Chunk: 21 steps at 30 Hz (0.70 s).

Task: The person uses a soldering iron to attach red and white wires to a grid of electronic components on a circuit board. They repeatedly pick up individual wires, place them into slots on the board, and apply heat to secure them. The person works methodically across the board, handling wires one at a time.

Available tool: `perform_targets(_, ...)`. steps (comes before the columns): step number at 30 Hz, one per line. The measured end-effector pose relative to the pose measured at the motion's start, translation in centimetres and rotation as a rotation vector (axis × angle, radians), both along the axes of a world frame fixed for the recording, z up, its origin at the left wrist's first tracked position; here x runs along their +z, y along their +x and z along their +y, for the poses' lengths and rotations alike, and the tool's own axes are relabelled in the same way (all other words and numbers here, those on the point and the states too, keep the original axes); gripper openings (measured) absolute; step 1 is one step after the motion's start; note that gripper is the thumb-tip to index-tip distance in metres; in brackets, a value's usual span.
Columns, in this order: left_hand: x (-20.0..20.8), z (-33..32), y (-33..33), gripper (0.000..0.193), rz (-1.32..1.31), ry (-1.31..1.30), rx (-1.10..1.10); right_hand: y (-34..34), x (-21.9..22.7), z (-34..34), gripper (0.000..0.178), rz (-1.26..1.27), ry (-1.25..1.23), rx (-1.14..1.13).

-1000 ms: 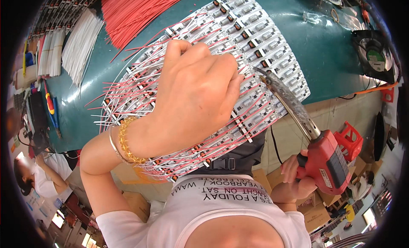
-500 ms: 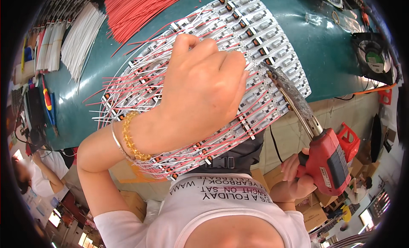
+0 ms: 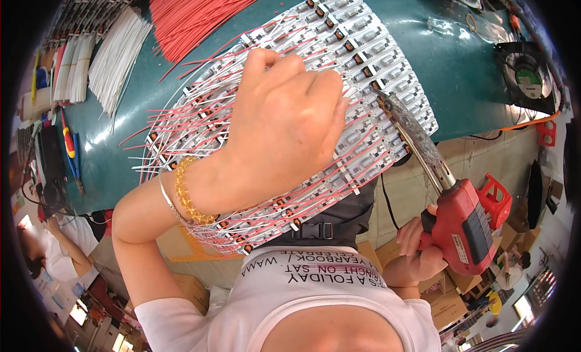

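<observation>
Left hand (image 3: 284, 128) pressed flat as before on panel of wired boards (image 3: 387, 55), clamping nothing; soldering gun (image 3: 460, 222), gripped in right hand (image 3: 414, 255), now nearer, at 4 o'clock.

Red soldering gun (image 3: 461, 222), scorched metal barrel tilted onto white panel of red-wired boards (image 3: 369, 80), green bench.

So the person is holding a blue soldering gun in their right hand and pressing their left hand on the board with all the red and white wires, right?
Almost. The soldering gun is red, not blue, as the head view shows. The rest holds: the right hand grips its handle, and the left hand presses on the board with the red and white wires.
</observation>
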<state>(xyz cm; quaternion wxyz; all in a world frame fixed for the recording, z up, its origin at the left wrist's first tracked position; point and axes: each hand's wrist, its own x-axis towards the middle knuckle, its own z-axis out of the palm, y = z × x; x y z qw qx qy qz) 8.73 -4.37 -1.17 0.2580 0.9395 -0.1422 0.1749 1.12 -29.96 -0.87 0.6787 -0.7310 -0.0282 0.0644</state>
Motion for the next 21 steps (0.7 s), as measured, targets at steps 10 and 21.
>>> perform_targets(10, 0.3, -0.1, 0.1, 0.019, -0.007, 0.007, -0.001, 0.1, -0.2, -0.3, 0.081, -0.030, 0.049, 0.020)
perform_targets(21, 0.8, -0.5, -0.8, 0.016, 0.047, -0.083, -0.031, -1.0, -0.3, -0.9, 0.080, -0.028, 0.116, -0.055)
